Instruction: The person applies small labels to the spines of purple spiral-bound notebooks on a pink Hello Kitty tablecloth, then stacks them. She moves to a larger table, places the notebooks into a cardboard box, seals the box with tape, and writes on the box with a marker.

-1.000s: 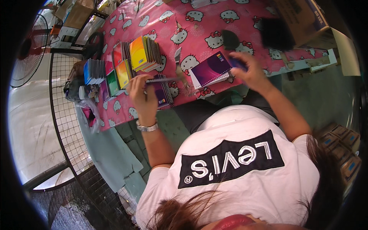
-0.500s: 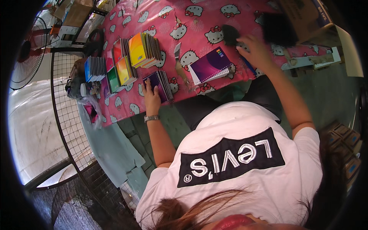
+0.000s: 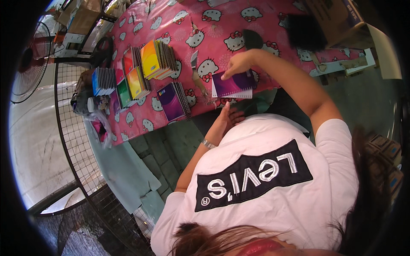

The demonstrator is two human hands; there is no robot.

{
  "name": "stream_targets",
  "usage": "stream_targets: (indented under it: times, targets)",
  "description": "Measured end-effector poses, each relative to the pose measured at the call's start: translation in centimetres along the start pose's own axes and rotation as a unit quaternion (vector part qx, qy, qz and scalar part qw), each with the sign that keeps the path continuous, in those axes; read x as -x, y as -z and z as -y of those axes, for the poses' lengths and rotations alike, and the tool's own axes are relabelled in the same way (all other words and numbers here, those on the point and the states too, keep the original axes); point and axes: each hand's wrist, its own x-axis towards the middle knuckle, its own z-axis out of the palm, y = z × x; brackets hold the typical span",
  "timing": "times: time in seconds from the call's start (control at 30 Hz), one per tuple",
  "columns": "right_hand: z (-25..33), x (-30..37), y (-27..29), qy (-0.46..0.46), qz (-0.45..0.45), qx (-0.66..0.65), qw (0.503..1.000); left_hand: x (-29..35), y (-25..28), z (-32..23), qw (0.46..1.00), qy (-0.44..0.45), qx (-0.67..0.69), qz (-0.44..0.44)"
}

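The counter, under a pink patterned cloth, spreads beyond and to both sides of the hands. Well to the left of both is the fan; right of the right hand and farther off sits the carton. The purple stack lies left of both hands, its long axis running away from the person, far end leaning a little left, its spiral edge on the right. Beyond it, left of the right hand, is the yellow stack. The purple cover lies on the counter's near part, under the right hand and just beyond the left; its long axis runs side to side, right end angled slightly away, and its holed long edge faces the person. White sheets show beneath it, at the left and along the near side. The right hand reaches over the cover's far edge, partly curled, its thumb on the cover near the left end; whether it grips cannot be told. The left hand is open, fingers apart, holding nothing, its thumb pointing toward the holed edge. The watch is on the left wrist.
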Motion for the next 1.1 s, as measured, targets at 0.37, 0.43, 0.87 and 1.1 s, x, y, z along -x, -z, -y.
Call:
stream_targets:
  times: [0.37, 0.43, 0.87, 1.1]
  targets:
    - [-0.4, 11.4, -11.6, -0.041, -0.165, -0.485, 0.858, 0.9, -4.6, -3.5, 0.940, -0.135, -0.310, 0.033]
    - [-2.0, 12.5, -9.7, -0.054, -0.172, -0.539, 0.823, -0.6, -4.7, -6.6, 0.852, -0.199, -0.481, 0.057]
    - [-16.0, 7.6, 2.2, -0.301, -0.600, 0.162, 0.723, -4.4, -8.9, -13.2, 0.389, -0.355, -0.850, -0.037]
    - [-15.0, 7.4, 5.1, -0.336, -0.509, 0.148, 0.778, -2.3, -7.4, -6.4, 0.315, -0.481, -0.810, -0.113]
